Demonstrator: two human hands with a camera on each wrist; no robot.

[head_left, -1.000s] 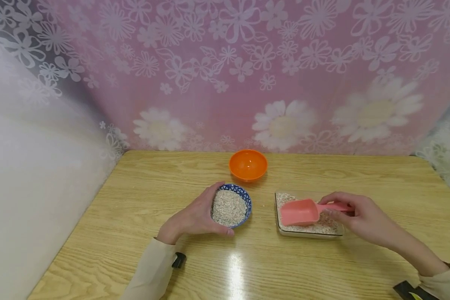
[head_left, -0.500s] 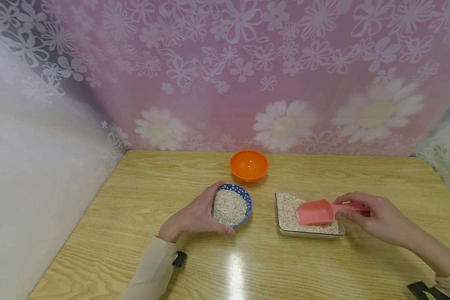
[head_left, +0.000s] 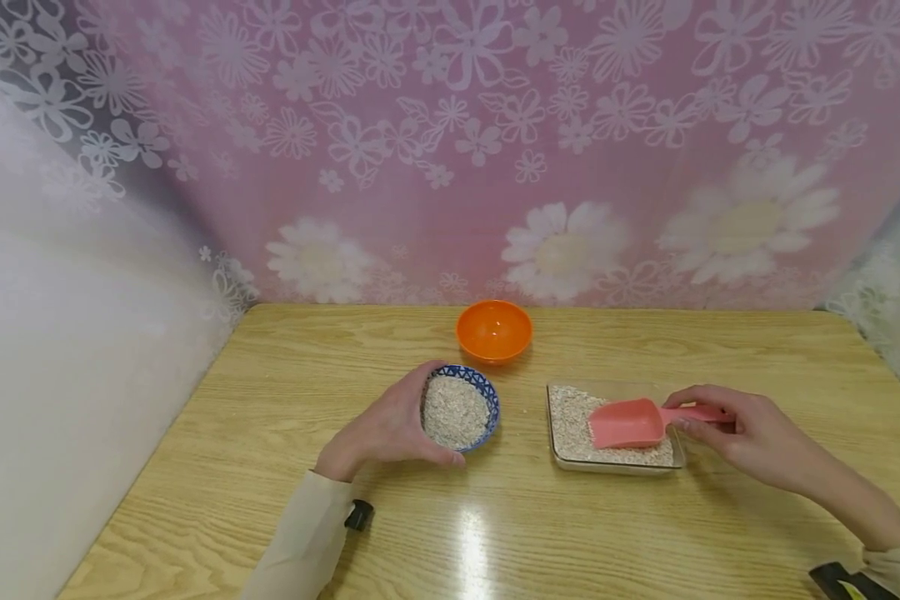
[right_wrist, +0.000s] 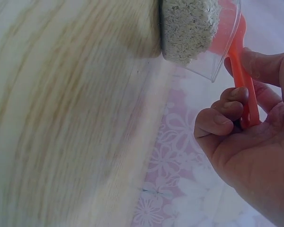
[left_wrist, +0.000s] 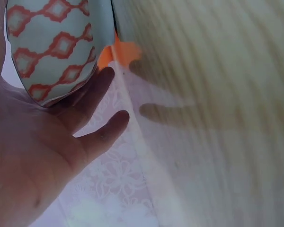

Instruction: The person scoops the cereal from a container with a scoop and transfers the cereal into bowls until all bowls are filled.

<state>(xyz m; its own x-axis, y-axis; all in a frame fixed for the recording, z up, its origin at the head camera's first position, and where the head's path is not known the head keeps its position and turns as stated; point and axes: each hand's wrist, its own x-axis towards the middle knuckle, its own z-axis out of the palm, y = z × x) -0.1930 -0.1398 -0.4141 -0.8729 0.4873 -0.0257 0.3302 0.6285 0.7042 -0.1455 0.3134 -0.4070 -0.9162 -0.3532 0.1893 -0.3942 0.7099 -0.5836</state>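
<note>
Right of center in the head view, the right hand has a curled grip on the pink scoop, sitting in the clear tray of grain. Left hand cups the blue bowl on the counter, orange bowl behind.

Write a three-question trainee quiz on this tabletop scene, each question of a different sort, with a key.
1. True or false: the right hand grips the pink scoop by its handle.
2. Multiple choice: which container has no grain in it? A. the blue bowl B. the orange bowl C. the clear tray
3. Fill in: the left hand holds the side of the ____ bowl.

Key: 1. true, its fingers curl round the handle while the scoop's mouth sits over the tray's grain. 2. B. 3. blue.
</note>
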